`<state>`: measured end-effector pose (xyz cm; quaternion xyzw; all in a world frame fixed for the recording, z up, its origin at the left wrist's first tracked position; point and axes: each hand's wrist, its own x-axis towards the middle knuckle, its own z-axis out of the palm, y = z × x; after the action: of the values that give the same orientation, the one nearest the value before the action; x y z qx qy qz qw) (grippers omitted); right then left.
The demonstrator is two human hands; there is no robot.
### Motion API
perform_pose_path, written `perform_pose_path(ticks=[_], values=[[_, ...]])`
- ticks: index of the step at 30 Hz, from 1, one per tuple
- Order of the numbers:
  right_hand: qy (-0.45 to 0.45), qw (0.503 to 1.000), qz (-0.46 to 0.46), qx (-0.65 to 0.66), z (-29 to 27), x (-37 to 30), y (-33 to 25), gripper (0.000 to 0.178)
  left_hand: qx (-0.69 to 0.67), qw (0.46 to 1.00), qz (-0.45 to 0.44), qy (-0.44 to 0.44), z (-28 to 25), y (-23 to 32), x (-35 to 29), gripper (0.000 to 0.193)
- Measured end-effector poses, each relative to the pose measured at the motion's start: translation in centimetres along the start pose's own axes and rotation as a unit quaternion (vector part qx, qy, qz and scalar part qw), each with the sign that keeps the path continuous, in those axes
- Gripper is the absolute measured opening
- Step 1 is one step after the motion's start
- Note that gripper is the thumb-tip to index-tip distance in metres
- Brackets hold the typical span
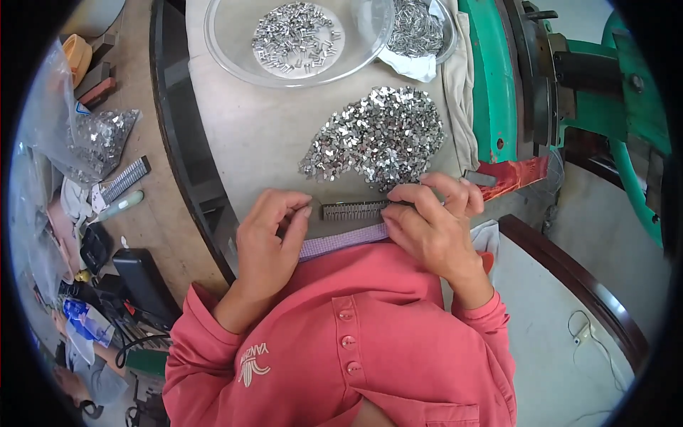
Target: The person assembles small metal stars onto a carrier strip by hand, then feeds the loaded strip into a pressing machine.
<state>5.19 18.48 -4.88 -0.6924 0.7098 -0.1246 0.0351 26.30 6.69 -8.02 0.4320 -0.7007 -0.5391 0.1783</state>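
A dark slotted metal strip [353,211] lies near the table's front edge, with a row of small upright pieces along it. At its right end, my right hand [435,231] pinches it between thumb and forefinger. Just off the left end is my left hand [270,238], thumb and forefinger drawn together; anything between them is too small to make out. Beyond the strip spreads a pile of small shiny metal pieces [380,135]. A purple checked band [343,242] runs along the table edge in front of me.
At the back stand a clear basin [213,35] of small metal parts and a bowl [450,35] of pins. A green machine [491,85] borders the right. On the left wooden bench [160,220] lie a bag of metal pieces [107,139] and another slotted strip [126,179].
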Motion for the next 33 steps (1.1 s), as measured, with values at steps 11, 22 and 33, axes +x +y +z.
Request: perform_pose_path(ticks=[11, 22, 33], values=[[0.005, 0.991, 0.043, 0.128, 0.0, 0.0, 1.7, 0.018, -0.024, 0.999, 0.031, -0.004, -0.2, 0.6, 0.1, 0.015], [0.022, 0.959, 0.066, 0.275, -0.7, 3.7, 0.6, 0.02, -0.097, 0.99, 0.084, -0.064, 1.6, 3.6, 1.5, 0.041], [-0.029, 0.955, 0.064, 0.289, -1.2, 4.3, 1.7, 0.012, -0.032, 0.986, 0.152, -0.054, 1.3, 3.5, 2.0, 0.057]])
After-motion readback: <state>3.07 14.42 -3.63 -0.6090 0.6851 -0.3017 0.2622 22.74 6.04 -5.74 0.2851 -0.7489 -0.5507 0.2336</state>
